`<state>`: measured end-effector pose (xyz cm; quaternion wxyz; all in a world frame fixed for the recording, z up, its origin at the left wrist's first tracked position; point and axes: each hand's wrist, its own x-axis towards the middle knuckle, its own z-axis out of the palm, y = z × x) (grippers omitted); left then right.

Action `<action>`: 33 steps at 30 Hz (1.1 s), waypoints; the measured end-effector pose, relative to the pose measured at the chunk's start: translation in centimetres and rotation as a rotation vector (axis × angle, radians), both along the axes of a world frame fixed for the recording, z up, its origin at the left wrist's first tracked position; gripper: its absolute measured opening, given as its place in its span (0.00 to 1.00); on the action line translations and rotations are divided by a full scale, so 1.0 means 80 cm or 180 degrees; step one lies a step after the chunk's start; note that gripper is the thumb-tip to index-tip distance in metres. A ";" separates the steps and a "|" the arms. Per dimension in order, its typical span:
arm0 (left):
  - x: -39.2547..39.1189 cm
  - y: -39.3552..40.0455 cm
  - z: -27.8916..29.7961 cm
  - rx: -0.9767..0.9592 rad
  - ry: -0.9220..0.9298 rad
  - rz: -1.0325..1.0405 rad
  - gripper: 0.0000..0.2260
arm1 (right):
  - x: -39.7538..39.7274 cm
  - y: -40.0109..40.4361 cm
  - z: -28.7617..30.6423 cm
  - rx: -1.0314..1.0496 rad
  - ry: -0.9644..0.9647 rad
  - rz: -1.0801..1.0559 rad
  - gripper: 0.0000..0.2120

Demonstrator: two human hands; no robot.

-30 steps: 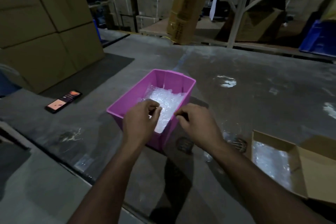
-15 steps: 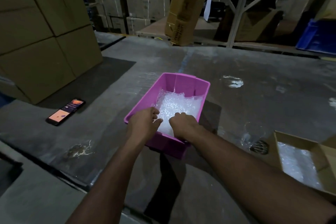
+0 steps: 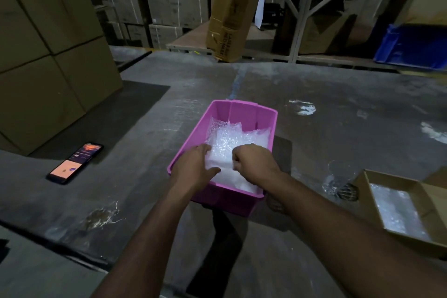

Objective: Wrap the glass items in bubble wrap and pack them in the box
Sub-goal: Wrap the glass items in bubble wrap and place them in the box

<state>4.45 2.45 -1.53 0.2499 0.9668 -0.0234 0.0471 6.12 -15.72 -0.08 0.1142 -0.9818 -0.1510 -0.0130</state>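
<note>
Bubble wrap is gripped by the right hand, whose fingers are curled into the white sheet at the near end of the pink tub. At that tub's near-left corner, the left hand is laid over the rim with fingers reaching onto the wrap; whether it is pinching the sheet or only resting on it cannot be told. The wrap is heaped inside the tub and fills most of its floor. Right of the tub, on the grey table, a clear glass is faintly seen, and just beyond it an open cardboard box is lined with more wrap. Left of the tub, well apart from it, a phone is lying flat with its screen lit. Farther left of the tub, large brown cartons are stacked, and behind the tub a tall carton is leaned near metal shelving.
</note>
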 end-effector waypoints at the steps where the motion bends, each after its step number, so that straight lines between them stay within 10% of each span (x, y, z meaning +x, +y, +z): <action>1: 0.000 0.000 0.001 -0.0063 -0.0048 0.0013 0.31 | -0.004 -0.004 0.004 0.0272 -0.0086 -0.0063 0.01; 8: -0.008 -0.009 0.030 -0.1770 -0.0466 0.0158 0.06 | -0.031 -0.026 0.038 0.2739 0.0184 -0.0547 0.04; 16: -0.032 -0.029 0.098 -0.3358 -0.0352 -0.0214 0.05 | -0.073 -0.069 0.074 0.4860 0.0222 -0.0705 0.10; 19: -0.035 -0.052 0.101 -0.3616 -0.0265 -0.0342 0.04 | -0.093 -0.082 0.074 0.5079 0.0508 -0.0686 0.24; 33: -0.081 -0.144 0.084 -0.3637 0.0480 -0.0934 0.06 | -0.188 -0.174 0.053 0.5078 0.0294 -0.1280 0.19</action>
